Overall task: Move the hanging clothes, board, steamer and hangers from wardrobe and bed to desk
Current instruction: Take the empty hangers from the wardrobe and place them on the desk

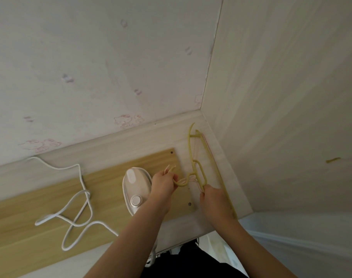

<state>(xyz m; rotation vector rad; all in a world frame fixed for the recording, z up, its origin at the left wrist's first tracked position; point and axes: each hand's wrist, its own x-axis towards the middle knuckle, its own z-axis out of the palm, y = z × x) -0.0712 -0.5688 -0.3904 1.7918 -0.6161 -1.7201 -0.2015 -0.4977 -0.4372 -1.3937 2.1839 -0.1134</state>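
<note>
A wooden board lies flat on the pale desk. On it rests a white steamer, and its white cord loops across the board to the left. Yellow hangers, with thin pink ones among them, lie at the desk's right end beside the side panel. My left hand grips the hangers' hooks next to the steamer. My right hand pinches the hangers' lower loop by the long yellow bar.
A wall with faint pink cartoon wallpaper rises behind the desk. A pale wooden side panel closes off the right. White bedding shows at lower right. The desk's front edge is just before my dark clothing.
</note>
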